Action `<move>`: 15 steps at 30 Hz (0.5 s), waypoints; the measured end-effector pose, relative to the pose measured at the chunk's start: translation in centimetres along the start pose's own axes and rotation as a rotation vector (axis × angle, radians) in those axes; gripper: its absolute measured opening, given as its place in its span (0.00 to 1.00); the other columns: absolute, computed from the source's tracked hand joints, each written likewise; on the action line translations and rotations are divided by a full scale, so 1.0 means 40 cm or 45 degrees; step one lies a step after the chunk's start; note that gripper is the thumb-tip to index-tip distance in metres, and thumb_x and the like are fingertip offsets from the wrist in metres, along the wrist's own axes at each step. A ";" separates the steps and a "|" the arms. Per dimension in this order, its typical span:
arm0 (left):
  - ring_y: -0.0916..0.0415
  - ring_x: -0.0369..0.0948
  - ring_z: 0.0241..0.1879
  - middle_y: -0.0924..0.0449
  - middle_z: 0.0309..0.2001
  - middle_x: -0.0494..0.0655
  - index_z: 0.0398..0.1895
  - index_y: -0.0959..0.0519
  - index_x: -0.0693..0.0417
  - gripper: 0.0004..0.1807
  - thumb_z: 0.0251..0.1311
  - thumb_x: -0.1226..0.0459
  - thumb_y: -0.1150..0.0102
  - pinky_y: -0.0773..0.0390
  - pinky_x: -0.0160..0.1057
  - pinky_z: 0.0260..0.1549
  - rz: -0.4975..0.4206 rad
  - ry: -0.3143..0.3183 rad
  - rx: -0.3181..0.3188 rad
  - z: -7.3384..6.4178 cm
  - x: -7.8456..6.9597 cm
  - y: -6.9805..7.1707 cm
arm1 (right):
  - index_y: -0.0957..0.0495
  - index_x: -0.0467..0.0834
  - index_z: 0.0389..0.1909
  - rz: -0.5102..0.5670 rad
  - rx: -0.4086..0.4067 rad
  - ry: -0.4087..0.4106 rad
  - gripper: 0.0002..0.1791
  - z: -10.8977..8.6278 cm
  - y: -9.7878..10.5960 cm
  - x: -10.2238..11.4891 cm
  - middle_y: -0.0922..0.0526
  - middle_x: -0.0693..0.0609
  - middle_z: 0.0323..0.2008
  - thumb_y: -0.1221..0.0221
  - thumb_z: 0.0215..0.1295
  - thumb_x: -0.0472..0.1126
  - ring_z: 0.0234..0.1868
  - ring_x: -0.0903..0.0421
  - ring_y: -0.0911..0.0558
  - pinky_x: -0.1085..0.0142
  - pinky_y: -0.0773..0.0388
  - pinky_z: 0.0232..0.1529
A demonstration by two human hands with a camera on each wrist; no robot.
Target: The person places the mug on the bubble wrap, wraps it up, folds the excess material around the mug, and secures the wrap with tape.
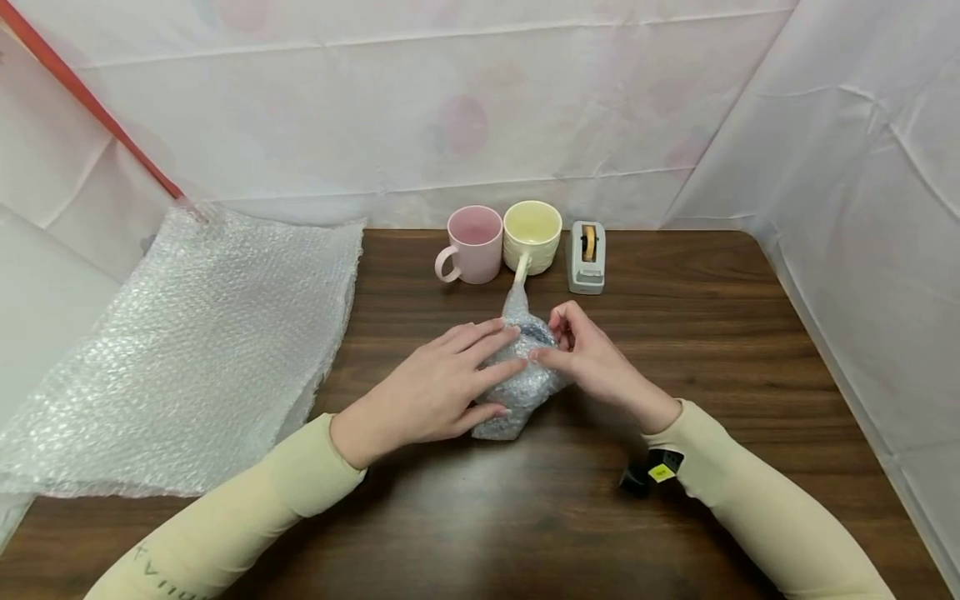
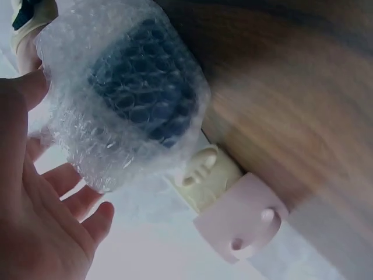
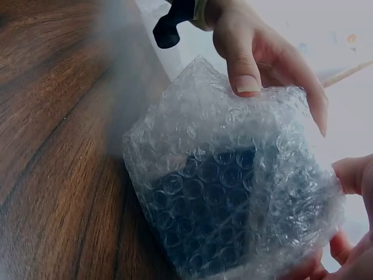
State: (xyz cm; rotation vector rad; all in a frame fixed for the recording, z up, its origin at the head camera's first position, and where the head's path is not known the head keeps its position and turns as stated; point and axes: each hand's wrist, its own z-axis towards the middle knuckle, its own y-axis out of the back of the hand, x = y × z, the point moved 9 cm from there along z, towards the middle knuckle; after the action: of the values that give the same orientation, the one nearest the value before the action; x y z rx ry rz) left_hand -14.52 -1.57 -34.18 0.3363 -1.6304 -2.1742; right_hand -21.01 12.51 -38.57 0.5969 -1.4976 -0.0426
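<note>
Centrally on a dark wooden table (image 1: 712, 350) lies a bundle (image 1: 521, 379): something dark, probably a mug, swathed in bubble wrap. The left hand (image 1: 435, 387) rests on it with fingers nearly straight, pressing the wrap flat. The right hand (image 1: 592, 354) pinches the wrap at the bundle's right side. The bundle looks light, its skin soft and slippery, its core likely hard and breakable, so a hold around the firm middle seems safest, not the loose twisted tail. Behind it, close by, stand a pink mug (image 1: 472, 244), a yellow mug (image 1: 532, 236) and a tape dispenser (image 1: 587, 257). A bubble-wrap sheet (image 1: 195, 350) overhangs the left edge. Bare wood lies open to the right and front.
</note>
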 end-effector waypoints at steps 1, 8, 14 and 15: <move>0.43 0.53 0.72 0.34 0.70 0.57 0.68 0.27 0.49 0.32 0.66 0.44 0.41 0.40 0.51 0.69 0.003 0.003 0.008 -0.001 0.000 -0.003 | 0.37 0.40 0.43 0.008 0.010 0.000 0.20 0.001 0.001 -0.003 0.35 0.45 0.32 0.34 0.63 0.39 0.29 0.53 0.34 0.67 0.38 0.27; 0.41 0.51 0.71 0.28 0.66 0.51 0.66 0.26 0.46 0.29 0.67 0.43 0.43 0.39 0.55 0.68 -0.010 0.006 0.031 0.000 0.002 -0.019 | 0.31 0.41 0.45 -0.057 0.079 0.077 0.13 0.007 0.024 -0.003 0.28 0.46 0.35 0.38 0.69 0.41 0.32 0.53 0.28 0.66 0.30 0.29; 0.41 0.52 0.71 0.26 0.64 0.52 0.64 0.25 0.48 0.28 0.67 0.44 0.43 0.38 0.51 0.68 0.007 -0.024 -0.008 0.003 0.002 -0.021 | 0.25 0.41 0.48 -0.313 -0.164 0.032 0.13 0.047 0.154 -0.023 0.21 0.46 0.41 0.42 0.72 0.46 0.41 0.51 0.24 0.58 0.25 0.41; 0.41 0.52 0.71 0.27 0.64 0.52 0.64 0.25 0.48 0.28 0.67 0.44 0.43 0.38 0.51 0.68 0.004 -0.025 -0.012 0.002 0.002 -0.022 | 0.25 0.41 0.49 -0.326 -0.231 0.004 0.14 0.056 0.183 -0.032 0.21 0.45 0.41 0.42 0.72 0.46 0.41 0.50 0.24 0.58 0.26 0.41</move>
State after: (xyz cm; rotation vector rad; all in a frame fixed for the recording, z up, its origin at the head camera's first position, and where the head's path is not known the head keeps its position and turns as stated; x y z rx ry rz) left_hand -14.77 -1.31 -34.97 0.3109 -1.6292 -2.1890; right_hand -25.67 18.49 -36.93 0.6373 -1.3890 -0.3712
